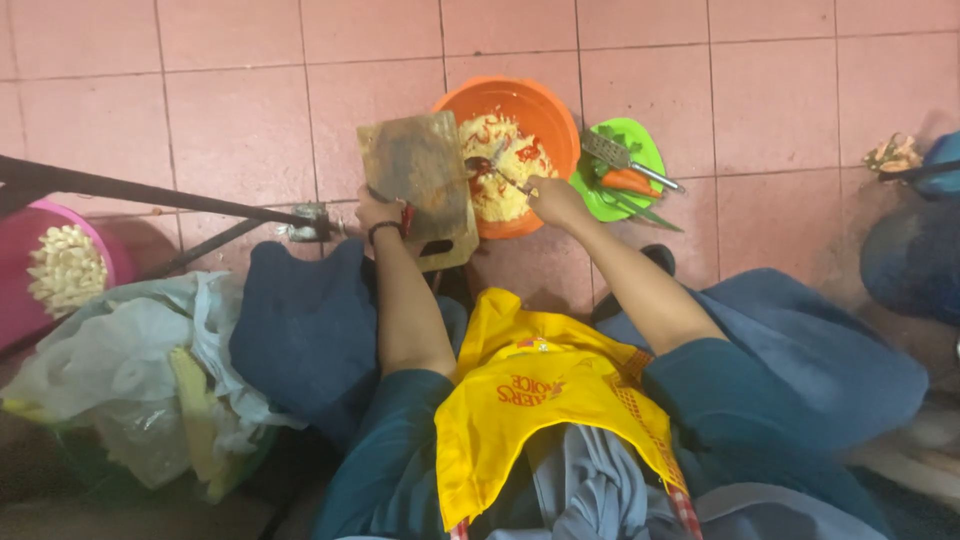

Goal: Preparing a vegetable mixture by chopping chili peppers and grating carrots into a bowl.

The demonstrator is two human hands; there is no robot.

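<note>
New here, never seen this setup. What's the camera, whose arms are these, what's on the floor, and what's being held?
There is one view, from a camera worn on the person's head, looking down at their own bare arms and lap. The left hand tilts a worn wooden cutting board at the rim of an orange bowl of chopped food on the pink tiled floor. The right hand holds a knife over the bowl. Beside it, a green plate carries a carrot and a grater. A pink basin sits far left.
</note>
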